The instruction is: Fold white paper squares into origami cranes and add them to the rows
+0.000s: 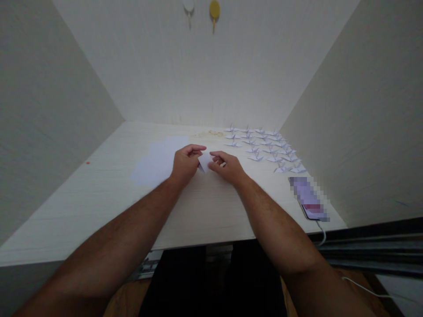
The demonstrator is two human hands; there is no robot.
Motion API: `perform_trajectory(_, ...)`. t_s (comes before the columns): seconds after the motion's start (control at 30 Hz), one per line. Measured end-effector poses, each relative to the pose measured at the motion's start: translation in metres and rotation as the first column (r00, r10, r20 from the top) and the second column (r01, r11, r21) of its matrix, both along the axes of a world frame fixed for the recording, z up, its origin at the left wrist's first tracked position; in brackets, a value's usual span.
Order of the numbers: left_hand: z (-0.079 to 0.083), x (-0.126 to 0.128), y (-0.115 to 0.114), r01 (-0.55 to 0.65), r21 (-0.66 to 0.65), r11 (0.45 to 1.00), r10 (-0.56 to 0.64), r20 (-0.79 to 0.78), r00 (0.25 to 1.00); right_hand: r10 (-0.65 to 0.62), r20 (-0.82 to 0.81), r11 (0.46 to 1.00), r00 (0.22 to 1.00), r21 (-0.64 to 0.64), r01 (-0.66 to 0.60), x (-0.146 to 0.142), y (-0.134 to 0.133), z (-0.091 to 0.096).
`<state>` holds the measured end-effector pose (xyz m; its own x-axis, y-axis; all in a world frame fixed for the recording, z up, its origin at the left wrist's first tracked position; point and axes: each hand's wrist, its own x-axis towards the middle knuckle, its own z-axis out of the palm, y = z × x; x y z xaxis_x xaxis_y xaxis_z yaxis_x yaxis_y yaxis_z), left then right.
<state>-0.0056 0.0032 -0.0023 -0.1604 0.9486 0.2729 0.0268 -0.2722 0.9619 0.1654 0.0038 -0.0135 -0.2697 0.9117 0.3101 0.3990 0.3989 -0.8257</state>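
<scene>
Between my hands, above the middle of the white table, is a small piece of folded white paper [205, 162]. My left hand [187, 162] pinches its left side, with the thumb largely hidden from view. At the paper's right edge, my right hand [227, 165] has its thumb and index finger closed on it. Several white paper cranes [271, 149] stand in rows at the back right. Sheets of plain white paper [155, 160] lie to the left, partly covered by my left hand and forearm.
A phone [307, 199] lies near the right edge, with a cable [322, 233] running off the table [205, 220]. Walls enclose the left, back and right sides. Two hooks, one white [189, 6] and one yellow [214, 9], are on the back wall.
</scene>
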Motion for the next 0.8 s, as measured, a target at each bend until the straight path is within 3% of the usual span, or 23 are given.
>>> perform_trajectory(0.17, -0.002, 0.004, -0.002, -0.113, 0.075, 0.991, 0.126, -0.188, 0.974, 0.019, 0.125, 0.992, 0.992, 0.12, -0.034, -0.007, -0.006, -0.002)
perform_trajectory(0.33, 0.001, 0.006, -0.008, -0.079, 0.144, 0.986, 0.125, -0.346, 0.93, -0.099, 0.13, 0.972, 0.987, 0.223, 0.068, -0.009, -0.006, -0.001)
perform_trajectory(0.5, 0.001, 0.002, -0.006, -0.079, 0.117, 0.99, 0.114, -0.334, 0.936, -0.268, 0.18, 0.957, 0.947, 0.164, 0.239, -0.001, -0.003, 0.007)
perform_trajectory(0.63, -0.001, -0.002, -0.003, -0.021, 0.108, 0.994, 0.066, -0.44, 0.895, -0.258, 0.099, 0.964, 0.961, 0.097, 0.249, 0.002, -0.001, 0.012)
perform_trajectory(0.8, 0.001, -0.002, -0.006, 0.12, 0.023, 0.992, -0.088, -0.552, 0.829, -0.209, 0.107, 0.975, 0.972, 0.097, 0.199, 0.003, -0.001, 0.014)
